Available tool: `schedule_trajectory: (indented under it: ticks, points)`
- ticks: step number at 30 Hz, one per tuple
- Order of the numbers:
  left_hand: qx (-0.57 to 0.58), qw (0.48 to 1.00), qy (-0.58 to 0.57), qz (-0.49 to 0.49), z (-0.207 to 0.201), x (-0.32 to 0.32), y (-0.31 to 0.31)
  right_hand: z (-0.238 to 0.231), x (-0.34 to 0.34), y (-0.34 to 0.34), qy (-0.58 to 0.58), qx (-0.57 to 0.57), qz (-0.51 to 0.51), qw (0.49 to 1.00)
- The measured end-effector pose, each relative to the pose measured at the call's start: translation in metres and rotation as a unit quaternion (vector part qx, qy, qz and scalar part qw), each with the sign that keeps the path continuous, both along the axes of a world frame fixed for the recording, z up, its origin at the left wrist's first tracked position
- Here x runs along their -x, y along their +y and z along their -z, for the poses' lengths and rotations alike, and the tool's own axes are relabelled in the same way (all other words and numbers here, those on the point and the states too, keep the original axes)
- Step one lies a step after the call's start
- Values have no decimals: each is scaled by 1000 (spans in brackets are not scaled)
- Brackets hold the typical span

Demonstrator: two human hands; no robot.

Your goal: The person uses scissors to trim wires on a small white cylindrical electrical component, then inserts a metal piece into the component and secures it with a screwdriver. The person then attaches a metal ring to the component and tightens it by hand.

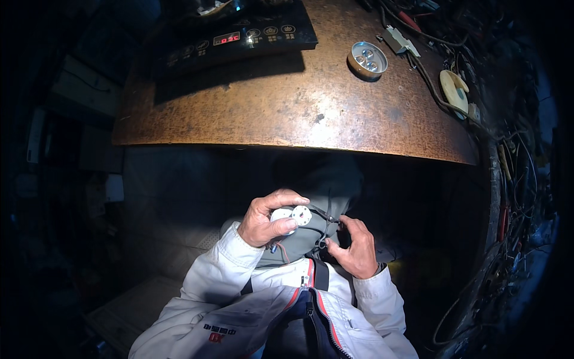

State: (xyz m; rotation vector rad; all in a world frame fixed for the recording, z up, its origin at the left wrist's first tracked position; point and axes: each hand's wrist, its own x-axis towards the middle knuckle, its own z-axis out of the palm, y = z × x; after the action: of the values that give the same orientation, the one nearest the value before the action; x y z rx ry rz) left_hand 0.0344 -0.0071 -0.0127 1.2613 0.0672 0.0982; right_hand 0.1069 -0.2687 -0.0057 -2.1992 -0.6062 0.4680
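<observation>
My left hand (266,220) pinches a small white round disc (301,215) with dark dots on its face. Another white rounded piece (281,215) sits behind it, partly covered by the thumb. Below this hand hangs a thin reddish wire (283,252), beside a small bluish bit. In my right hand (357,246) is a dark pair of scissors (330,219), its blades spread apart and pointing up and toward the disc. Fingers and thumb grip its handles. Both hands are over my lap, below the table edge.
Beyond my hands is the curved edge of a worn brown wooden table (239,122). A black induction cooker (263,37) with a red display stands at its far left. A round metal LED lamp (368,61) lies right of it. Cables, a white connector (399,42) and a cream-coloured disc (454,93) crowd the right side.
</observation>
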Motion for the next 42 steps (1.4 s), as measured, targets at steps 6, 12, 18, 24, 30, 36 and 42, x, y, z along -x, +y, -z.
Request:
schedule_trajectory:
  ticks: [6,12,18,24,30,36,42]
  points:
    - [35,999,-36,-8,11,-1,-1,-9,1,0,15,19,0,1000]
    - [53,999,1,6,10,3,1,-26,2,-25,263,-143,-36,953]
    - [17,1000,-3,25,10,2,4,-68,-12,-25,161,-33,-163,973]
    - [11,999,-6,33,8,2,6,-72,-20,-21,126,-8,-194,973]
    - [-5,998,-9,67,10,1,10,-68,-24,-23,167,-33,-193,966]
    - [-46,994,-24,92,8,-2,12,-70,-27,-24,147,7,-217,965]
    - [-57,988,-31,139,12,-5,16,-82,-33,-25,81,62,-251,963]
